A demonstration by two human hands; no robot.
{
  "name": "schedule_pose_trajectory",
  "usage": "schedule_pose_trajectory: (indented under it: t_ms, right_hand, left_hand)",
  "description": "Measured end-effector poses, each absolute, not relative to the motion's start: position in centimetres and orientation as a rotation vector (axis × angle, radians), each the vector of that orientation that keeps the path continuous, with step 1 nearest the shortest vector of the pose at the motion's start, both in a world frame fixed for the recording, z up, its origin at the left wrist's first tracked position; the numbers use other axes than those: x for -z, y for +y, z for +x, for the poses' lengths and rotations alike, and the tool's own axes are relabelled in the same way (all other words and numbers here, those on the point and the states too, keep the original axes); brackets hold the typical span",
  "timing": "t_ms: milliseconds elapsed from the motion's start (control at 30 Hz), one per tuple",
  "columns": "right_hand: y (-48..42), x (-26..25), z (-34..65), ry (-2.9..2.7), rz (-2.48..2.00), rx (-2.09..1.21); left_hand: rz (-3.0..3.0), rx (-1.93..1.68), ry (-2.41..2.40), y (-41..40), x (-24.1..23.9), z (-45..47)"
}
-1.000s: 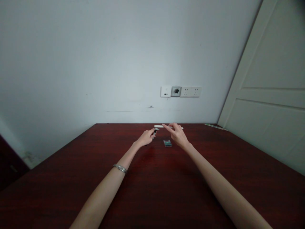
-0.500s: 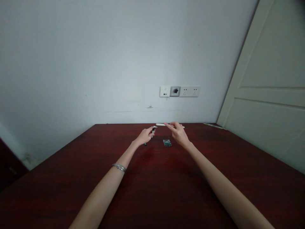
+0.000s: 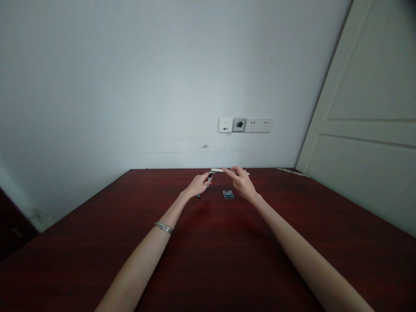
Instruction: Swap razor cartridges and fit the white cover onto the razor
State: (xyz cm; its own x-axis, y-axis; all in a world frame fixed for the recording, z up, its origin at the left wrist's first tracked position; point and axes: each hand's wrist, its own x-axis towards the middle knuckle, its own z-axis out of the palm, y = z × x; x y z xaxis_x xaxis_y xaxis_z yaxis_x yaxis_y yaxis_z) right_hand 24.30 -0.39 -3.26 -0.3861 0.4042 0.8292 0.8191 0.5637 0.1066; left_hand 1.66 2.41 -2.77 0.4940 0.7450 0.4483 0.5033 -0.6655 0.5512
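My left hand (image 3: 197,186) is closed on a small upright tool (image 3: 209,180), pale grey below with a black and silvery top; its exact kind is too small to make out. My right hand (image 3: 242,182) pinches a long, thin white stick-like piece (image 3: 217,170) that lies crosswise, its left end at the top of the tool. Whether the two touch, I cannot tell. Between and below the hands, a small clear box (image 3: 228,195) with something teal inside rests on the dark red table (image 3: 208,260). A small dark and teal object (image 3: 198,196) lies under my left wrist, partly hidden.
A white wall (image 3: 162,86) rises behind the table, with a row of sockets (image 3: 259,125) on it. To the right stands a pale panelled door (image 3: 364,108). A flat pale strip (image 3: 292,172) lies near the table's far right corner.
My right hand has shifted slightly left with the white piece, whose left end now reaches the top of the tool. My left hand has hardly moved.
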Motion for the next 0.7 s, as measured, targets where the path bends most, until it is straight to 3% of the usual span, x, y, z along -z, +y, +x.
schedule_pose_trajectory:
  t_ms: [700]
  right_hand:
    - [-0.3,3.4,24.3,-2.034,-0.941,0.67]
  left_hand:
    - [2.473,-0.948,1.08,2.2,2.4,1.5]
